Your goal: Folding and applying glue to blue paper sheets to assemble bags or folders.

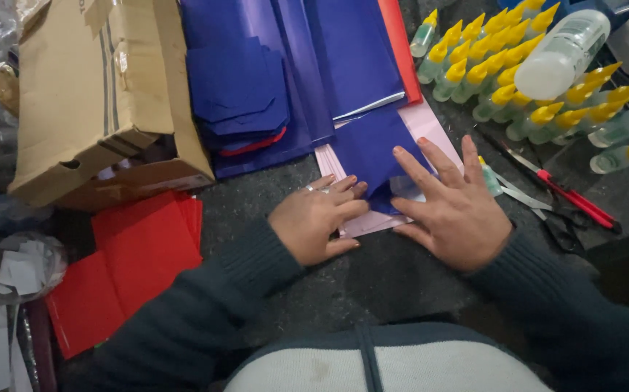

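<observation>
A dark blue paper sheet lies on a stack of pale pink sheets on the dark table. My left hand rests flat with its fingertips pressing the blue sheet's folded lower edge. My right hand lies flat beside it, fingers spread over the blue paper and the pink stack. Neither hand grips anything. A ring shows on my left hand.
Larger blue sheets and cut blue pieces lie behind. A cardboard box stands at left, red sheets below it. Several yellow-capped glue bottles crowd the right, with scissors and a red-handled tool beside them.
</observation>
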